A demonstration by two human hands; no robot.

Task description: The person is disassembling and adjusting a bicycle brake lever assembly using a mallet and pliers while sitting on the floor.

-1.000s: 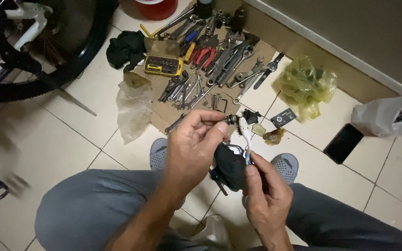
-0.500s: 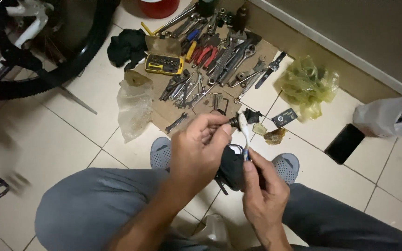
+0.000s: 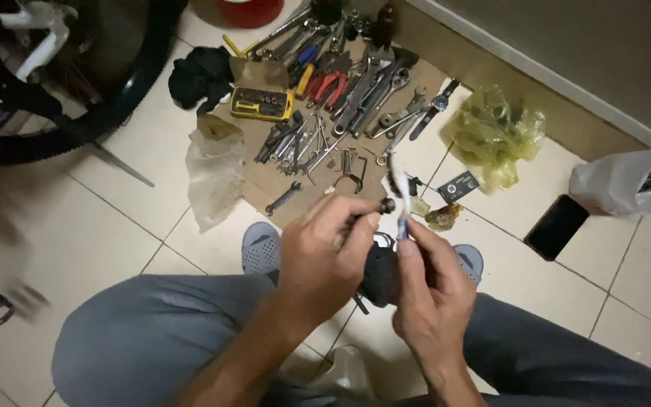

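Your left hand (image 3: 325,256) pinches a small black part (image 3: 387,205) at its fingertips, above your knees. Your right hand (image 3: 431,290), fingers curled shut, grips a toothbrush (image 3: 398,185) upright just beside it.

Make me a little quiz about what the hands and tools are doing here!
1. True or false: the left hand holds a small black part.
2. What does the right hand hold upright? A) a hammer B) a small brush C) a cup
3. What do the tools lie on?

Key: 1 true. 2 B. 3 A sheet of cardboard on the tiled floor.
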